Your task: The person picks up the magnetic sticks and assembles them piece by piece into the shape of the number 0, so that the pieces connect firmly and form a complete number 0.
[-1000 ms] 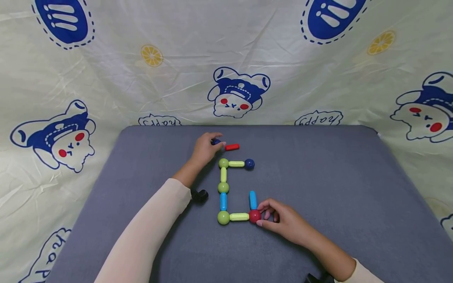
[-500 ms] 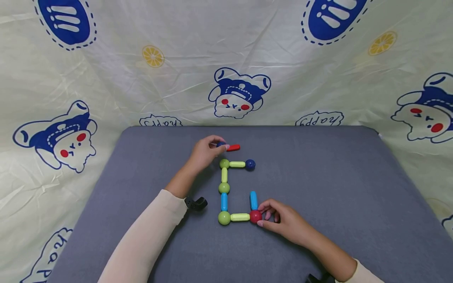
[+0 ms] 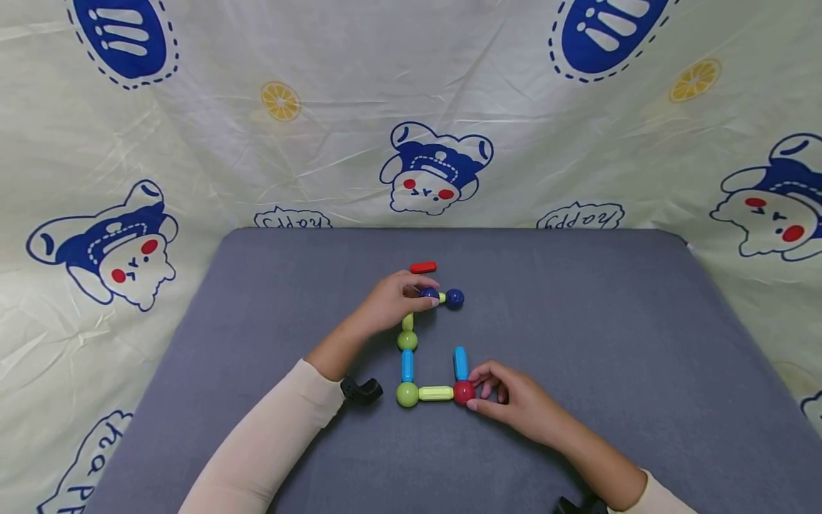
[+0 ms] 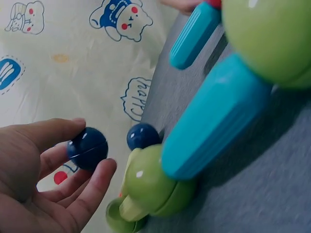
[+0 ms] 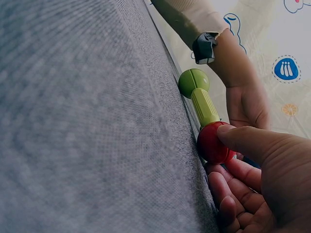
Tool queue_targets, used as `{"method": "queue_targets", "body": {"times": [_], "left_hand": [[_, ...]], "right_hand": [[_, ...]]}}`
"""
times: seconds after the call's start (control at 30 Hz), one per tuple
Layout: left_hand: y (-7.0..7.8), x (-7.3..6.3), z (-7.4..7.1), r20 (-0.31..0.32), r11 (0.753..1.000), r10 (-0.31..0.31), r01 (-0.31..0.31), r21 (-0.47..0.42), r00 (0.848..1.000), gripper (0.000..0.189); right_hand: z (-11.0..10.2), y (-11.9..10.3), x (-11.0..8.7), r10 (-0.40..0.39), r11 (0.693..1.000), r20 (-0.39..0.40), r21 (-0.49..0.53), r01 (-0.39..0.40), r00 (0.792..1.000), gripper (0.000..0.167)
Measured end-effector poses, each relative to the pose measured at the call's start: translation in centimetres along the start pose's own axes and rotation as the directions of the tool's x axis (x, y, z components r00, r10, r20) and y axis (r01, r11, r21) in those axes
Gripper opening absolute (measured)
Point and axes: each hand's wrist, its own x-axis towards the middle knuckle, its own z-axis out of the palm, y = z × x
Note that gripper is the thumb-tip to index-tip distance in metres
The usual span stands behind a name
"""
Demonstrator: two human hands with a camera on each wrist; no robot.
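My left hand (image 3: 393,301) pinches a dark blue ball (image 4: 87,148) between thumb and fingers. In the head view it overlaps the upper arm of a C-shaped chain of balls and rods, hiding its corner ball. A second dark blue ball (image 3: 454,298) sits at that arm's right end. My right hand (image 3: 521,407) holds the red ball (image 3: 464,392) at the chain's lower right, thumb and fingertips against it. From the red ball a blue rod (image 3: 460,363) points away from me. A yellow-green rod (image 3: 436,393) joins the red ball to a green ball (image 3: 407,395).
A loose red rod (image 3: 423,268) lies beyond the left hand, toward the back of the grey table (image 3: 610,321). Another green ball (image 3: 407,340) and a blue rod (image 3: 407,365) form the chain's left side. A printed white cloth (image 3: 347,164) hangs behind.
The left hand has carried the dark blue ball from the left of the red rod toward me and right, over the chain's upper arm. The right hand stays at the red ball.
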Motion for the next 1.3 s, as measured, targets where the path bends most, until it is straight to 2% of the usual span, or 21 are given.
{"method": "queue_targets", "body": {"times": [0.2,0.37,0.7,0.97,1.3], "left_hand": [[0.3,-0.1,1.1,0.1,1.0,-0.015,0.014,0.006,0.995,0.036],[0.5,-0.1,2.0,0.139,1.0,-0.013,0.009,0.026,0.99,0.034],[0.6,0.0,3.9,0.172,0.995,0.02,-0.037,0.095,0.985,0.027],[1.1,-0.2,4.6,0.192,0.984,0.028,-0.061,0.167,0.981,0.027],[1.8,-0.9,5.0,0.205,0.984,0.022,-0.058,0.17,0.979,0.029]], "right_hand": [[0.0,0.0,0.1,-0.001,1.0,0.001,0.004,0.001,1.0,0.03],[0.0,0.0,0.2,-0.012,1.0,0.003,0.001,0.012,1.0,0.028],[0.0,0.1,0.1,-0.01,1.0,0.001,0.009,0.01,1.0,0.028],[0.0,0.1,0.1,-0.013,1.0,-0.004,0.012,0.013,1.0,0.028],[0.0,0.1,0.0,0.001,1.0,0.005,0.008,-0.001,1.0,0.028]]}}
